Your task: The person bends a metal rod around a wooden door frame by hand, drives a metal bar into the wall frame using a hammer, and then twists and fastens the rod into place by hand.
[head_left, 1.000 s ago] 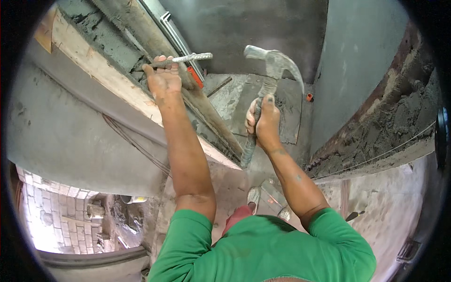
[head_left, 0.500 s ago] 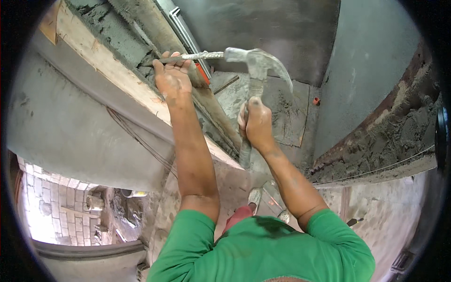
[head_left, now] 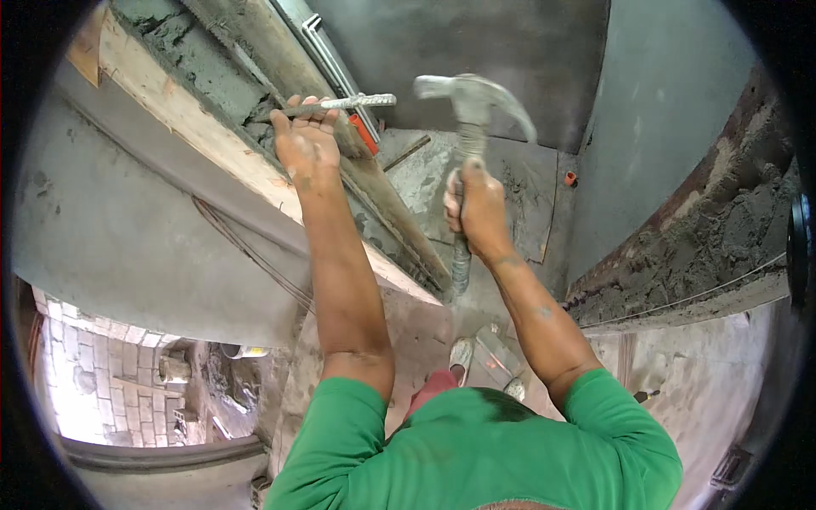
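Note:
A claw hammer (head_left: pixel 473 106) is gripped by its wrapped handle in my right hand (head_left: pixel 478 204), with its head raised. The striking face points left, a short gap from the end of a chisel-like metal rod (head_left: pixel 357 101). My left hand (head_left: pixel 308 146), palm up, has its fingers curled round that rod. The rod's far tip meets rough grey mortar (head_left: pixel 208 81) beside a pale wooden board (head_left: pixel 183 106); the exact shape of the tip is partly hidden.
An orange pipe piece (head_left: pixel 364 134) and white conduits (head_left: pixel 327 51) stand by a second board (head_left: pixel 391 208). A small orange pipe end (head_left: pixel 570 178) is near the right wall (head_left: pixel 663 110). Thin cables (head_left: pixel 246 246) hang at left. An opening shows blockwork (head_left: pixel 110 365) below.
The hammer head has drawn back to the right and up, away from the rod's end, which it was touching or nearly touching. My left hand has shifted only slightly.

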A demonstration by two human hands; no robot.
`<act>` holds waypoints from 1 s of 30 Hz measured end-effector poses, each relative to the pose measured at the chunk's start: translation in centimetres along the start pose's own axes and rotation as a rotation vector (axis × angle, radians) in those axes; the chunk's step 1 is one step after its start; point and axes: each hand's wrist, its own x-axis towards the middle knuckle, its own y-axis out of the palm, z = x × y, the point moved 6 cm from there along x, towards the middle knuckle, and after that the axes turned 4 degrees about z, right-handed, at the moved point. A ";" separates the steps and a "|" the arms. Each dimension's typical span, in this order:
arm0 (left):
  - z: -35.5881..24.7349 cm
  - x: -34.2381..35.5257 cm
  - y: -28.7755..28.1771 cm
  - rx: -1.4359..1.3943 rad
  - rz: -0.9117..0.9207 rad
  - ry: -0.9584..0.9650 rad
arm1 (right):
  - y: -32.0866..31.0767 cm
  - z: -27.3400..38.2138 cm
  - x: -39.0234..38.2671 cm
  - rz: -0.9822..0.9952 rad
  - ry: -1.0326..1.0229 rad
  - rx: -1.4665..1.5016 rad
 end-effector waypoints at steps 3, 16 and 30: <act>-0.4 -0.3 -0.5 0.006 -0.032 -0.002 | -0.8 0.9 -2.4 0.006 -0.257 0.424; 0.3 -0.3 0.2 -0.050 0.024 -0.020 | 1.8 -0.5 -1.2 -0.005 -0.289 -0.128; -0.1 -0.6 0.1 -0.009 -0.015 -0.047 | 1.0 0.2 -1.5 0.022 -0.156 0.051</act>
